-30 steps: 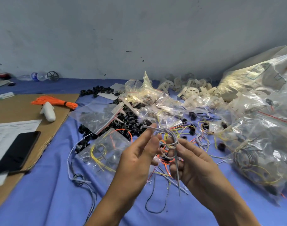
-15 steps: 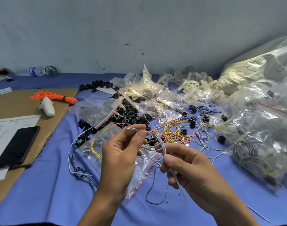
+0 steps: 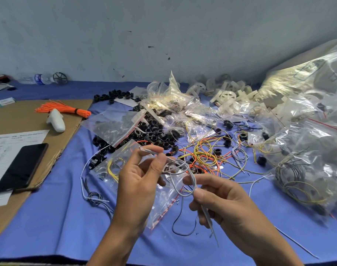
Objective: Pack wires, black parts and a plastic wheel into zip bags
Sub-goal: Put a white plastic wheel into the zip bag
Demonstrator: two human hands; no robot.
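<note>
Left hand and right hand pinch a grey wire. Black parts litter the table.

I have both forearms coming in from the bottom edge, the 2 hands held up close together but not touching. My left hand stands higher, its thumb and first finger pinching one end of the grey wire, the other fingers loosely bent behind. My right hand sits lower, thumb and first finger pinching the same wire further along, the remaining 3 fingers curled under.
</note>
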